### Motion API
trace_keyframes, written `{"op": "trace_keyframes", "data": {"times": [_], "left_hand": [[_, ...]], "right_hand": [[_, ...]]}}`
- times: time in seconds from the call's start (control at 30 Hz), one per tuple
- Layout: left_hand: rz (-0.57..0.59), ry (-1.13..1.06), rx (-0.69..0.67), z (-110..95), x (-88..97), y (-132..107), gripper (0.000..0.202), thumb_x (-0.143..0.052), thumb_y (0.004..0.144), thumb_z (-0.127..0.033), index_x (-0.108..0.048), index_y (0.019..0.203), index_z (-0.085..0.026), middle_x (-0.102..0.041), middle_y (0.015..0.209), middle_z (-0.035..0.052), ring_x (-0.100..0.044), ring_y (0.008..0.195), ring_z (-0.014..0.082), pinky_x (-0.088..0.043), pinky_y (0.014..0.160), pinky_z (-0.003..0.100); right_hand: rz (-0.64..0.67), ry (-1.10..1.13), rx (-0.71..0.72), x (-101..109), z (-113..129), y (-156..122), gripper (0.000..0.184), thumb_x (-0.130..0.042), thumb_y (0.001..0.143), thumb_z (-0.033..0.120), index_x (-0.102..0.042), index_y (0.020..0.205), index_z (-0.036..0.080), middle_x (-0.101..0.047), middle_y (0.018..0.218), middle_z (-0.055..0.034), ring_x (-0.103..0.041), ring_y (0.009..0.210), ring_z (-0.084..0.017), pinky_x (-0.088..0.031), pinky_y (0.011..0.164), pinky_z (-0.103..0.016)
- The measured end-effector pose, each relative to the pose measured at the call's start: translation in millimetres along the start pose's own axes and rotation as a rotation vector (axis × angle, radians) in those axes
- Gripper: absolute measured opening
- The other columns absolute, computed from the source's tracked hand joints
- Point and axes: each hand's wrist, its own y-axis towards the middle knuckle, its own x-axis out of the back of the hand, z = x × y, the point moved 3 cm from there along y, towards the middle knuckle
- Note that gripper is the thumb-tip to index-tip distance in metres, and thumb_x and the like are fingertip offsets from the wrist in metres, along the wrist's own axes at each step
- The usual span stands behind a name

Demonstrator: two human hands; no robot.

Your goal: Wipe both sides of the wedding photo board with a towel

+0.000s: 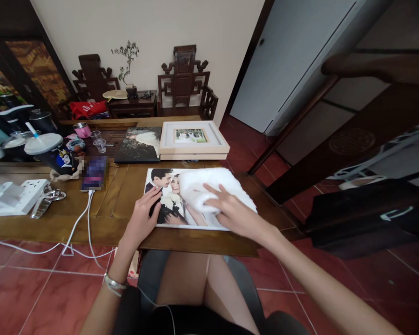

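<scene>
A wedding photo panel [172, 202] lies flat on the wooden table before me. A fluffy white cloth [216, 179] covers much of its right half. My right hand [235, 211] grips the cloth against the panel, its fingers partly sunk in the pile. With fingers stretched out, my left hand [145, 214] rests on the panel's left edge and holds nothing. Just behind lie a dark photo panel [136, 144] and a pale wooden picture frame [194, 144] with a small photo in its middle.
To the left on the table [122, 200] are a phone [94, 173] with a white cable, a power strip [23, 197], a lidded cup [52, 151] with a straw and a pink mug [82, 130]. Carved chairs [185, 79] stand by the wall. A dark wooden chair [349, 135] is at right.
</scene>
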Motion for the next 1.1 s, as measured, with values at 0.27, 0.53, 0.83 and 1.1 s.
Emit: {"op": "trace_keyframes", "data": {"times": [0.27, 0.53, 0.83, 1.1], "left_hand": [[-0.027, -0.029, 0.002, 1, -0.5, -1, 0.032, -0.047, 0.095, -0.023, -0.062, 0.123, -0.019, -0.060, 0.134, 0.0115, -0.050, 0.131, 0.0254, -0.042, 0.108, 0.049], [-0.013, -0.015, 0.013, 0, -0.5, 0, 0.032, -0.046, 0.095, -0.022, -0.063, 0.122, -0.016, -0.059, 0.134, 0.0134, -0.049, 0.131, 0.0248, -0.042, 0.109, 0.048], [-0.003, 0.011, 0.003, -1, -0.8, 0, 0.032, -0.047, 0.095, -0.021, -0.062, 0.121, -0.013, -0.059, 0.134, 0.0150, -0.051, 0.130, 0.0247, -0.042, 0.108, 0.049], [0.001, 0.001, -0.008, -2, 1.0, 0, 0.032, -0.047, 0.094, -0.022, -0.063, 0.121, -0.015, -0.060, 0.133, 0.0136, -0.050, 0.131, 0.0254, -0.041, 0.109, 0.051]], "right_hand": [[-0.089, -0.017, -0.083, 11, -56, 55, 0.051, -0.037, 0.067, -0.004, -0.064, 0.108, 0.011, -0.071, 0.108, -0.0156, -0.054, 0.123, -0.033, -0.035, 0.106, -0.054], [-0.059, -0.031, -0.032, -3, -2, -12, 0.053, -0.039, 0.064, -0.005, -0.064, 0.106, 0.014, -0.050, 0.143, -0.0157, -0.026, 0.142, -0.033, -0.025, 0.112, -0.062], [-0.075, 0.024, 0.120, -12, 75, -74, 0.042, -0.036, 0.059, -0.009, -0.065, 0.076, 0.016, -0.043, 0.148, -0.0101, -0.018, 0.144, -0.034, -0.021, 0.110, -0.071], [-0.047, 0.030, 0.034, -3, 27, -28, 0.051, -0.038, 0.057, -0.008, -0.067, 0.092, 0.013, -0.049, 0.143, -0.0169, -0.027, 0.141, -0.033, -0.023, 0.112, -0.065]]}}
